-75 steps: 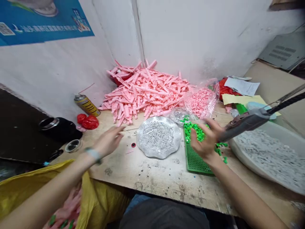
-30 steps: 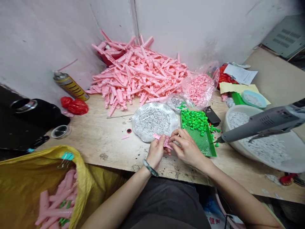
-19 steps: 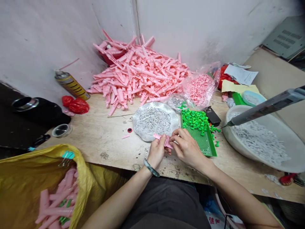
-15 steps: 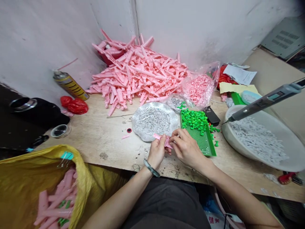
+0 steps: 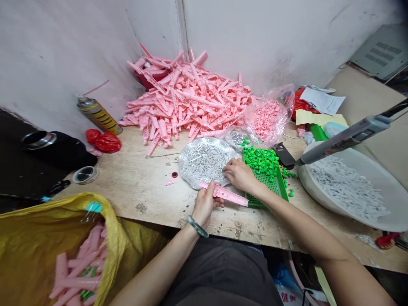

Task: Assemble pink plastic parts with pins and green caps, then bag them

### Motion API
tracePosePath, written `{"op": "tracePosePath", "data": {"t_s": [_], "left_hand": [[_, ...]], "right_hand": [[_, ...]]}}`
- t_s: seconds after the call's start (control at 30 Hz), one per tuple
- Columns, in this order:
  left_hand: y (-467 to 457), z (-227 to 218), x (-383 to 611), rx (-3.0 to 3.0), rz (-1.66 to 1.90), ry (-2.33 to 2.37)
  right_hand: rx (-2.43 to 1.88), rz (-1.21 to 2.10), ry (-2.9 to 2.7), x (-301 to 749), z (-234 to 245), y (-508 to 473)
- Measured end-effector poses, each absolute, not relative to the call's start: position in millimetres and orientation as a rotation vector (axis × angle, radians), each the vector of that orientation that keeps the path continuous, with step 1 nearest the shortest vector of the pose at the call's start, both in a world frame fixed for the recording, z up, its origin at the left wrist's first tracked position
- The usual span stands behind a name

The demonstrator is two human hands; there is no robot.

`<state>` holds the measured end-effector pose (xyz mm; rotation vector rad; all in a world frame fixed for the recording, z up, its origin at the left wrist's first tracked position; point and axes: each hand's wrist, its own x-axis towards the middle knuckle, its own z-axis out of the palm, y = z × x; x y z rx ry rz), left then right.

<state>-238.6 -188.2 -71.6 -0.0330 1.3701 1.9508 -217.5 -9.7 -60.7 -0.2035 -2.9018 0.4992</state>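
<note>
Your desk (image 5: 134, 187) ran across the middle of the frame. At lower left stood a yellow sack (image 5: 38, 250) of pink pieces; at right, a white basin (image 5: 321, 196) of pale grey bits; at upper centre, a heap of pink plastic mouldings (image 5: 188, 100). Nearer you lay a foil-covered plate (image 5: 204, 163) and a green pegboard tray (image 5: 266, 182) carrying bright green parts (image 5: 262, 160). Your left hand (image 5: 205, 204) was clamped on a long pink plastic piece (image 5: 231, 194), which lay just in front of the plate, its far end over the tray's corner. Your right hand (image 5: 240, 176) was open, apart from the left, against the plate's edge.
</note>
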Motion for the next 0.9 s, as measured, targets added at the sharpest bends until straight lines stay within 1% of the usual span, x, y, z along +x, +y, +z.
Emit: {"op": "tracePosePath", "data": {"t_s": [0.03,0.1,0.2,0.27,0.33,0.4,0.53,0.63,0.7,0.77,0.83,0.9], "left_hand": [[-188,-71,-239,-0.034,1.949,1.349],[-188,-71,-241,-0.03,1.955,1.336],[-185,-70,-244,-0.042,1.977,1.36],[-183,-70,-246,-0.048,1.981,1.374],[-180,-71,-247,-0.036,1.977,1.382],[-177,-71,-246,-0.013,1.972,1.393],[-175,-73,-242,0.009,1.965,1.453],[-179,-77,-243,-0.005,1.982,1.527],[-184,-79,-245,-0.009,1.991,1.56],[-189,-80,-247,-0.009,1.99,1.57],[-192,-79,-248,-0.003,1.987,1.56],[-191,-77,-247,0.018,1.985,1.54]], "right_hand": [[-0.189,0.438,-2.925,-221,-61,-9],[-0.23,0.416,-2.911,-220,-58,-13],[-0.316,0.614,-2.839,-206,-46,-24],[-0.201,0.788,-2.802,-193,-39,-32],[-0.018,0.826,-2.763,-181,-36,-40],[0.092,0.699,-2.753,-173,-37,-46],[0.144,0.383,-2.812,-159,-40,-59],[0.207,0.409,-2.819,-149,-38,-70],[0.253,0.555,-2.805,-148,-36,-70],[0.18,0.661,-2.774,-155,-37,-61],[-0.011,0.582,-2.775,-173,-42,-47],[-0.153,0.377,-2.839,-195,-49,-31]]}}
